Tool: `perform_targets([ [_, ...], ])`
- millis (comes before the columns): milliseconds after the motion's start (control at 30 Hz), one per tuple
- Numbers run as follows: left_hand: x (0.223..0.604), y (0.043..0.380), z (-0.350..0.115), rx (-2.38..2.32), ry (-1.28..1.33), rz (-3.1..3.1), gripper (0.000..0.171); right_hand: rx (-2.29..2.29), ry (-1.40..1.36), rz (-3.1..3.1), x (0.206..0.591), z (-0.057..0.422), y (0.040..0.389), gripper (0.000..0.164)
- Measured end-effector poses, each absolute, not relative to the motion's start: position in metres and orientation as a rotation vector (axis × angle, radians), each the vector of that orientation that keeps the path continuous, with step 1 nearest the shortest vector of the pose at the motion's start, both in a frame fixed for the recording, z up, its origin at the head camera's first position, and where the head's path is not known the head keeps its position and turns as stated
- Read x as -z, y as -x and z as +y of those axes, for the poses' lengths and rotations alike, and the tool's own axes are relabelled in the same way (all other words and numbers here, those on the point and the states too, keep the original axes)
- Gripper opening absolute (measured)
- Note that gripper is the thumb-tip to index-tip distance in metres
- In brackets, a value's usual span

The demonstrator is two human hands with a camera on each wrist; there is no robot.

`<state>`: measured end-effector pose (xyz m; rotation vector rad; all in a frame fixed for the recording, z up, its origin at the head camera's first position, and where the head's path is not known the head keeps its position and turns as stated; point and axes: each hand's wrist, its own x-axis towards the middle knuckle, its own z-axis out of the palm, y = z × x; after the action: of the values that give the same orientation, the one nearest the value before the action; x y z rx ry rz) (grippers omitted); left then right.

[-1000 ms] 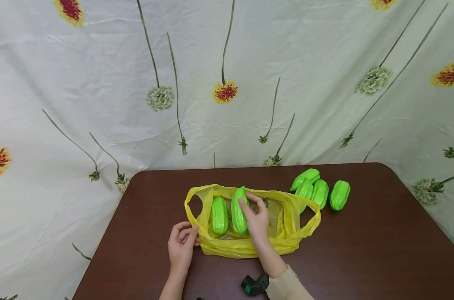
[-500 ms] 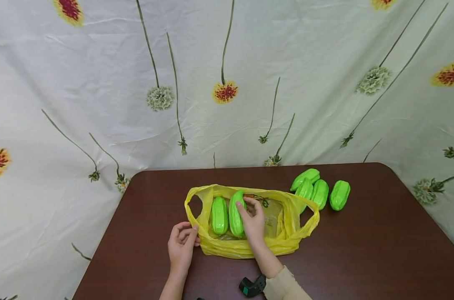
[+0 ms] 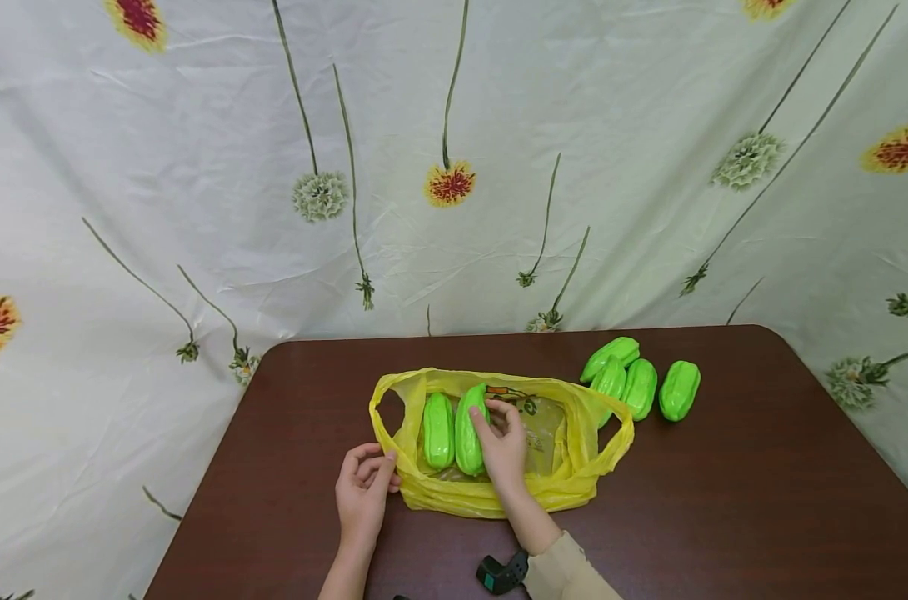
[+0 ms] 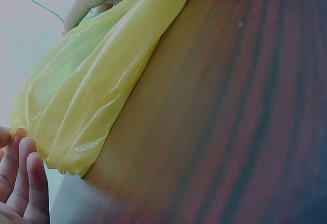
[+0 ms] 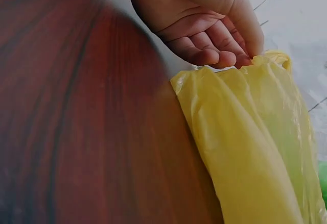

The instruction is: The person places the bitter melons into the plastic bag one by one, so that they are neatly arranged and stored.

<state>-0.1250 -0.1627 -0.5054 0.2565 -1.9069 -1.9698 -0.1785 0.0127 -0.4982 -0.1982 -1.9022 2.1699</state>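
Observation:
A yellow plastic bag point(image 3: 491, 500) lies on the table with its mouth spread wide. My left hand point(image 3: 364, 490) pinches its left rim between thumb and finger; in the left wrist view, fingers point(image 4: 23, 183) meet the yellow film. Inside the bag, two bright green, ridged, gourd-shaped pieces lie side by side. One is the left green gourd point(image 3: 438, 431). My right hand point(image 3: 505, 450) reaches over the front rim and holds the right green gourd point(image 3: 468, 433), thumb on its side. In the right wrist view the bag's edge hides that hand's fingertips.
Several more green gourds point(image 3: 640, 389) lie at the back right, one standing a little apart. The bag's right handle loop point(image 3: 621, 450) reaches toward them. A black wrist device point(image 3: 502, 573) sits by the right sleeve. Flowered cloth point(image 3: 454, 250) hangs behind the brown table point(image 3: 761, 483).
My right hand has lowered the gourd into the bag and shifted it slightly left, beside the other one. The bag's right handle has sagged a little inward. My left hand has stayed put.

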Motion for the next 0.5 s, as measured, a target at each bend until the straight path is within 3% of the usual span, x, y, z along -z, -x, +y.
perform_targets([
  [500, 0.5051, 0.1244, -0.1627, 1.973, -0.233, -1.900, 0.024, -2.195, 0.173, -2.013, 0.4932, 0.0127, 0.1735, 0.030],
])
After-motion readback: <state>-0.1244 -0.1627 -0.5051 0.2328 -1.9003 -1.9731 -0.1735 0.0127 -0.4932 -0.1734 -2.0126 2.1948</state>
